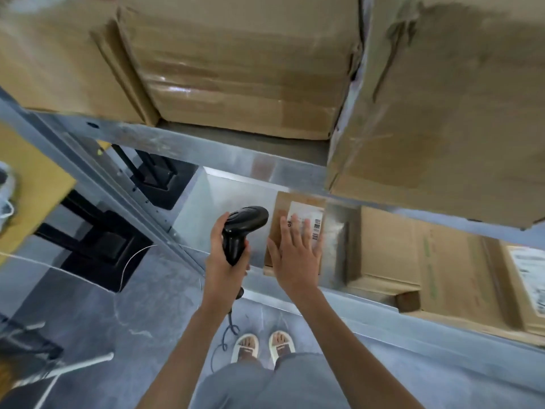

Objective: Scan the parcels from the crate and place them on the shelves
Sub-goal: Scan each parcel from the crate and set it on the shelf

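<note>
A small brown parcel (284,211) with a white barcode label lies flat on the lower metal shelf (230,199). My right hand (296,252) is over it with straight, spread fingers on its top. To its left, my left hand (225,264) grips the handle of a black barcode scanner (241,228); the scanner's head points away from me over the shelf. A cable hangs from the scanner toward the floor.
Large cardboard boxes (236,69) fill the upper shelf, one (442,113) overhanging at the right. More boxes (413,261) sit on the lower shelf right of the parcel. A yellow surface (26,187) and black frame (97,240) stand left. Grey floor lies below.
</note>
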The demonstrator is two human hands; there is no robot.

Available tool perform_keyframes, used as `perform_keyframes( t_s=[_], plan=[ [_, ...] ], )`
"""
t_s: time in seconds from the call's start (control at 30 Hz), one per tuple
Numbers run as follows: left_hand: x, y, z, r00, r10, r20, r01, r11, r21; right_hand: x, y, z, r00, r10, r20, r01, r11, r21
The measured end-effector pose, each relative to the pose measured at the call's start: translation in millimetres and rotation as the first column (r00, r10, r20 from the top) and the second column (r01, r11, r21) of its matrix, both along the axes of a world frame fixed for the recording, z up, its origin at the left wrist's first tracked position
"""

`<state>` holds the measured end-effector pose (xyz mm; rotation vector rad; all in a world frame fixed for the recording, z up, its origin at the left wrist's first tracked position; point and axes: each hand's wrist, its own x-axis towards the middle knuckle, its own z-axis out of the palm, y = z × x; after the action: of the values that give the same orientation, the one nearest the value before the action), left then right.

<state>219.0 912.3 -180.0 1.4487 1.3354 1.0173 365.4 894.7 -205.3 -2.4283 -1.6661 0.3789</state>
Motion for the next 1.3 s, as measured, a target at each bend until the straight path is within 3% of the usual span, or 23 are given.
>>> perform_keyframes(
  t_s=[0.1,0.2,0.33,0.47,0.53,0.63,0.8,1.07,1.3],
  plan=[
    [-8,13,-4,0.997,0.005,0.072,0.000,0.998,-0.060,5,-3,4,0.978,-0.168,-0.125,0.184,0.974,0.130],
    [-6,24,-5,0.994,-0.025,0.105,0.033,0.997,-0.073,18,-10,4,0.866,-0.371,-0.335,0.440,0.883,0.161],
    [7,35,-9,0.982,-0.095,0.161,0.118,0.983,-0.140,17,-10,-1,0.725,-0.412,-0.552,0.525,0.849,0.055],
    [14,38,-19,0.965,-0.113,0.235,0.167,0.961,-0.221,5,-5,5,0.596,-0.393,-0.700,0.595,0.801,0.057],
    [9,40,-25,0.958,-0.075,0.277,0.150,0.954,-0.261,-3,-3,11,0.645,-0.368,-0.669,0.580,0.807,0.115],
    [-4,42,-32,0.941,0.018,0.337,0.106,0.933,-0.344,-19,2,19,0.792,-0.274,-0.545,0.453,0.863,0.225],
    [-20,36,-39,0.921,0.132,0.367,0.026,0.918,-0.397,-50,6,23,0.918,-0.239,-0.316,0.280,0.956,0.088],
    [-38,43,-38,0.941,0.120,0.316,0.010,0.925,-0.380,-54,11,22,0.907,-0.288,-0.306,0.316,0.948,0.045],
    [-61,54,-16,0.976,0.036,0.216,0.010,0.978,-0.210,-53,10,23,0.872,-0.306,-0.382,0.387,0.909,0.155]
  ],
)
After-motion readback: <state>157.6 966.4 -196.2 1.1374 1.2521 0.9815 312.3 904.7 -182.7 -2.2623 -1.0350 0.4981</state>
